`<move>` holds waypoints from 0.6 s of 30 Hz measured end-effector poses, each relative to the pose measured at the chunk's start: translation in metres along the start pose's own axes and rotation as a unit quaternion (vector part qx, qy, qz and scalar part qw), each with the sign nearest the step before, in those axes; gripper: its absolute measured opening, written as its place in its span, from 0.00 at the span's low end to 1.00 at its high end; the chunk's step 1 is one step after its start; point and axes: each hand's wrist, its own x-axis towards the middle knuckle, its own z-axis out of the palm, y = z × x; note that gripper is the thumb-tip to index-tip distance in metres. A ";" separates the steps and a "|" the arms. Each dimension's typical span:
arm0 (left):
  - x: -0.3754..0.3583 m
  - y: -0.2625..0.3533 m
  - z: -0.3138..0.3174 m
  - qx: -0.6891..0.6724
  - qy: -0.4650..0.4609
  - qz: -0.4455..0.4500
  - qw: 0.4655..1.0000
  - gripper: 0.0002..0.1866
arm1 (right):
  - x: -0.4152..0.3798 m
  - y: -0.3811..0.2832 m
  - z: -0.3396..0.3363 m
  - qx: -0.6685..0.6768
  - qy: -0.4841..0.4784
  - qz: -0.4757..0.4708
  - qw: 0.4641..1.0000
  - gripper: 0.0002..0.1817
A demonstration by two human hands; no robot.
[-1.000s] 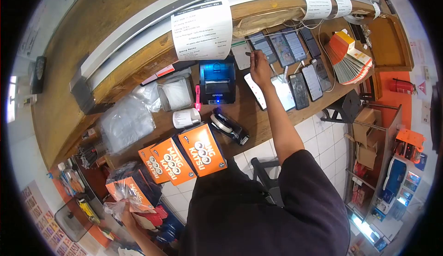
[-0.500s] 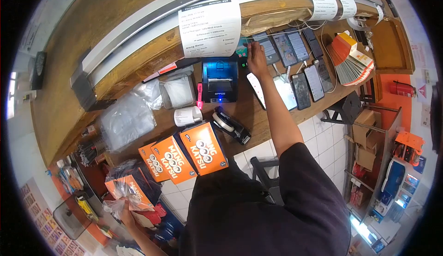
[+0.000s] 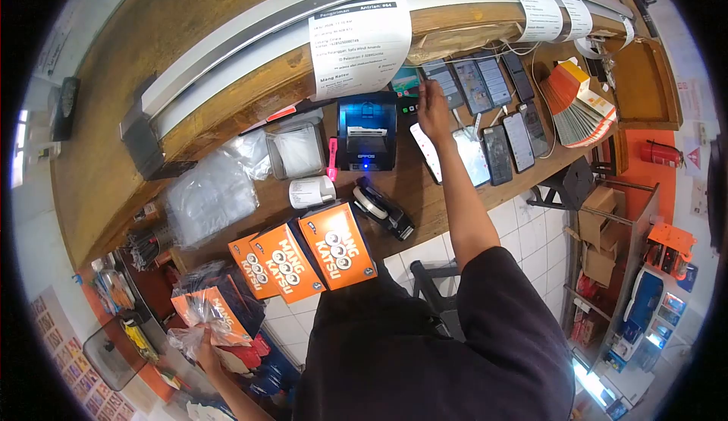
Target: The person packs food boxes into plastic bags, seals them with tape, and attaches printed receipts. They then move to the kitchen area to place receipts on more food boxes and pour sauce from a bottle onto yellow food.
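My left hand [image 3: 205, 351] is at the lower left, fingers closed on the gathered top of a clear plastic bag [image 3: 186, 340]. Inside the bag, an orange and dark box [image 3: 227, 318] printed "Mang Katsu" shows. My right hand [image 3: 434, 114] reaches over the counter with its fingers stretched out, beside a device with a lit green screen [image 3: 406, 82]. White-screened phones [image 3: 472, 159] lie just below and to the right of it. A black receipt printer [image 3: 367, 152] with blue lights stands to its left.
Three orange boxes [image 3: 339, 245] stand at the counter's near edge, beside a tape dispenser [image 3: 383, 208] and a paper roll [image 3: 312, 192]. Plastic bags [image 3: 212, 201] lie to the left. Printed slips [image 3: 360, 42] hang from the shelf. More phones [image 3: 472, 87] and a stack of orange cartons [image 3: 580, 110] lie right.
My right hand has drawn back slightly from the green-screened device, its fingers straighter. My left hand keeps its hold on the bag. The view has shifted a little.
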 end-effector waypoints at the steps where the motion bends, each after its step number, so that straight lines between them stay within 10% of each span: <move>1: 0.001 -0.003 -0.001 -0.006 -0.002 0.003 1.000 0.31 | -0.001 -0.005 -0.004 0.019 -0.005 0.032 0.999 0.07; 18: -0.014 0.022 0.006 0.018 -0.014 -0.017 1.000 0.29 | 0.016 0.019 0.021 0.083 -0.038 0.071 0.993 0.09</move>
